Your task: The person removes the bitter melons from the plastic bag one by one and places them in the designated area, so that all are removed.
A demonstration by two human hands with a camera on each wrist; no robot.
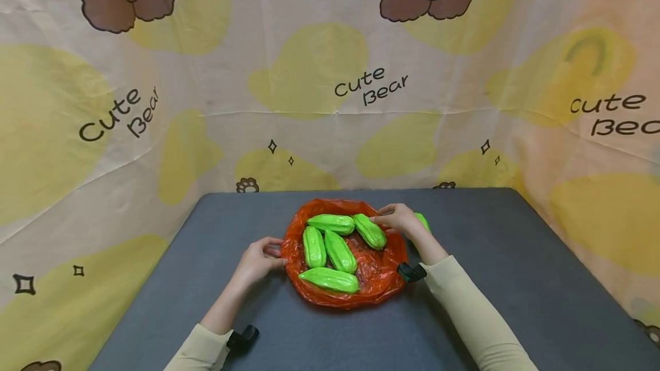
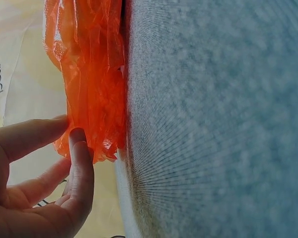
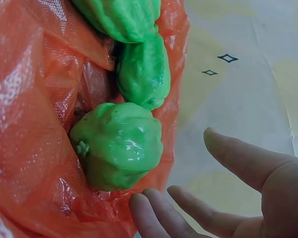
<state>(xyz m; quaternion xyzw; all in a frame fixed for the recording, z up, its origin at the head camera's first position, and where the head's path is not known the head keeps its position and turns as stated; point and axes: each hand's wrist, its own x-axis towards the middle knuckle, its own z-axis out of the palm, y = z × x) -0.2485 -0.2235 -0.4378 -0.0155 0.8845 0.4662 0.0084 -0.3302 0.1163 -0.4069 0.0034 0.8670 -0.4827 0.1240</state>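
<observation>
Bag [image 1: 380, 272], red and spread wide at lower centre of the head frame, presumably to keep five green vegetables [image 1: 340, 252] within reach; lightly pinched at left edge by nearly closed left hand [image 1: 258, 257], perhaps for steadying; near upper-right vegetable [image 1: 370, 232], loose-fingered, empty right hand [image 1: 400, 218]; above, on backdrop [image 1: 309, 73], repeated "Cute Bear" lettering [image 1: 381, 93].

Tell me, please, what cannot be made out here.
- Head view: most of the rightmost green vegetable, behind the right arm.
- Left wrist view: contents of the red bag, hidden by its side.
- Right wrist view: end of the topmost vegetable, cut off by the top edge.
</observation>
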